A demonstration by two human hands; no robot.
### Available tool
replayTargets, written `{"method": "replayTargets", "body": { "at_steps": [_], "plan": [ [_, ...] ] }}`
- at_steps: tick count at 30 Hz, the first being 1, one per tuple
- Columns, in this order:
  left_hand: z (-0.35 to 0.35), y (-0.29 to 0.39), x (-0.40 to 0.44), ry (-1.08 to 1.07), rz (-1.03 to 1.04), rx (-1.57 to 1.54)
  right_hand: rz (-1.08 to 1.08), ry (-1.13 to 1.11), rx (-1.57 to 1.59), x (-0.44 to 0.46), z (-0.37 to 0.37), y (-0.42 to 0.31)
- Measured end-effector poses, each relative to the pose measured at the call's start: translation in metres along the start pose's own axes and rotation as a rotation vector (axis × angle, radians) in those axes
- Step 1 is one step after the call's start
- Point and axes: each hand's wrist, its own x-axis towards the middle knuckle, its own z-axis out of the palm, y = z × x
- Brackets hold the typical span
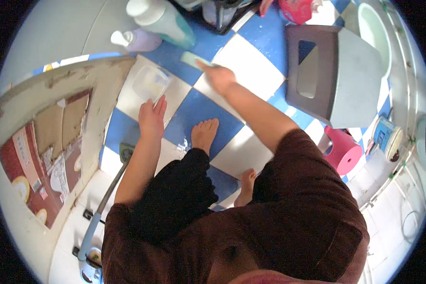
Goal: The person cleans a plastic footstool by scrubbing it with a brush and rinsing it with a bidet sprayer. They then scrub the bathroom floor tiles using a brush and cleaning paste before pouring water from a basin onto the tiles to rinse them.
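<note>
My left hand [151, 118] is at a clear plastic tub [152, 81], its fingertips gripping the near edge. The tub is tilted or resting low over a white tile; I cannot tell which. My right hand [221, 78] is closed around one end of a pale green oblong object [192, 59], possibly a brush. Its underside is hidden, and it sits over a blue tile to the right of the tub. Beyond it stand a large white and teal bottle [163, 21] and a lilac pump bottle [139, 40].
Blue and white floor tiles [241, 52] look wet in places. A grey plastic stool [357, 75], a pink stool [344, 151] and a pale green basin [376, 33] are on the right. To the left, a long-handled tool [94, 222] leans beside a cardboard-patched door [47, 151].
</note>
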Motion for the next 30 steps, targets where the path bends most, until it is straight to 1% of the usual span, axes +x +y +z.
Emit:
{"method": "replayTargets", "body": {
  "at_steps": [1,2,3,4,5,6,8,10,12,13,15,16,17,18,20,23,24,26,28,30],
  "plan": [
    [0.006,-0.001,0.005,-0.019,-0.014,-0.006,0.058,0.0,-0.018,-0.007,-0.024,0.026],
    [0.008,-0.004,0.006,-0.03,-0.032,-0.011,0.124,-0.065,-0.073,-0.032,-0.071,0.043],
    [0.011,-0.006,0.007,-0.041,-0.048,-0.017,0.139,0.073,-0.106,-0.023,-0.076,0.091],
    [0.014,-0.009,0.012,-0.064,-0.061,-0.029,0.22,0.107,-0.158,-0.03,-0.109,0.116],
    [0.018,-0.011,0.019,-0.087,-0.073,-0.039,0.275,0.23,-0.116,-0.023,-0.119,0.14],
    [0.02,-0.015,0.024,-0.109,-0.086,-0.048,0.341,0.295,-0.013,-0.023,-0.135,0.135],
    [0.027,-0.019,0.035,-0.099,-0.077,-0.043,0.353,0.19,-0.009,-0.01,-0.119,0.123],
    [0.038,-0.02,0.044,-0.114,-0.063,-0.025,0.142,0.129,-0.141,-0.018,-0.086,0.093],
    [0.036,-0.021,0.043,-0.138,-0.055,0.019,0.121,0.131,-0.092,-0.013,-0.103,0.104],
    [0.037,-0.022,0.04,-0.123,-0.097,0.04,0.106,0.136,-0.071,-0.006,-0.116,0.109],
    [0.038,-0.025,0.03,-0.089,-0.185,0.083,0.217,0.221,0.026,0.01,-0.141,0.117],
    [0.042,-0.026,0.024,-0.104,-0.246,0.124,0.274,0.262,0.078,0.013,-0.146,0.12],
    [0.048,-0.027,0.017,-0.118,-0.303,0.164,0.316,0.235,0.097,0.016,-0.133,0.116],
    [0.053,-0.029,0.01,-0.13,-0.365,0.208,0.263,0.194,0.021,0.012,-0.11,0.108],
    [0.066,-0.034,0.001,-0.226,-0.333,0.323,0.098,0.165,-0.014,-0.023,-0.073,0.087],
    [0.082,-0.04,-0.007,-0.367,-0.293,0.454,0.065,0.128,-0.06,-0.035,-0.094,0.107],
    [0.092,-0.042,-0.007,-0.421,-0.275,0.485,0.19,0.191,0.032,-0.023,-0.105,0.119],
    [0.117,-0.043,-0.008,-0.495,-0.223,0.571,0.365,0.313,0.332,-0.009,-0.136,0.142],
    [0.146,-0.044,-0.01,-0.586,-0.174,0.628,0.325,0.29,0.07,-0.015,-0.111,0.132],
    [0.178,-0.048,-0.014,-0.694,-0.131,0.658,0.125,0.219,0.043,-0.04,-0.054,0.107]
  ]
}}
